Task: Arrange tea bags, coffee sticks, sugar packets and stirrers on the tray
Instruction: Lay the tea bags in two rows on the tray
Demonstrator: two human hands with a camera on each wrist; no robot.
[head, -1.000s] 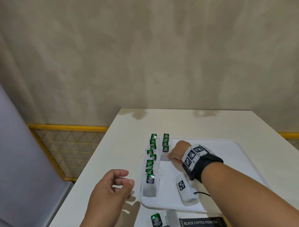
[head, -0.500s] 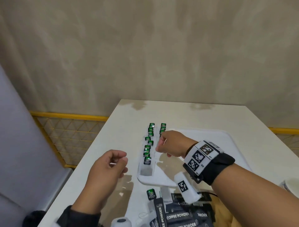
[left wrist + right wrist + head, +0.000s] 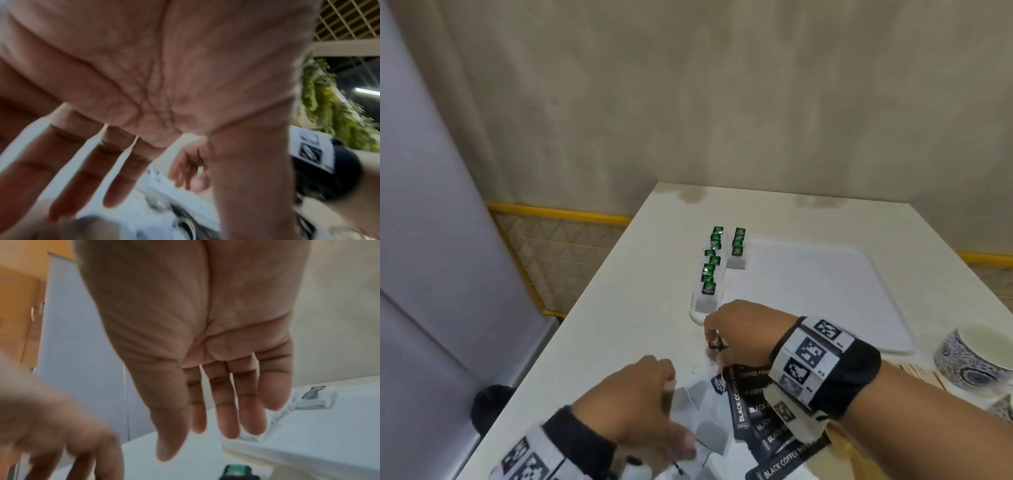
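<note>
Two rows of green-tagged tea bags (image 3: pixel 710 270) lie along the left side of the white tray (image 3: pixel 825 291). My right hand (image 3: pixel 711 337) hovers just off the tray's near left corner. Its fingers hang straight in the right wrist view (image 3: pixel 216 431) and hold nothing, and one loose tea bag tag (image 3: pixel 298 470) lies below them. My left hand (image 3: pixel 671 404) is blurred, with spread fingers (image 3: pixel 92 186) over a pile of loose tea bags (image 3: pixel 709 435). Black coffee sticks (image 3: pixel 743 397) lie partly under my right wrist.
A blue-patterned cup (image 3: pixel 976 359) stands at the right, near the tray's front right corner. Wooden stirrers (image 3: pixel 917 371) lie beside the cup. The table's left edge (image 3: pixel 571 342) drops off towards a yellow-framed railing (image 3: pixel 558 212).
My right hand has drawn back from the tea bag rows to the tray's near left corner. My left hand has dropped onto the loose pile. The head view has tilted down.
</note>
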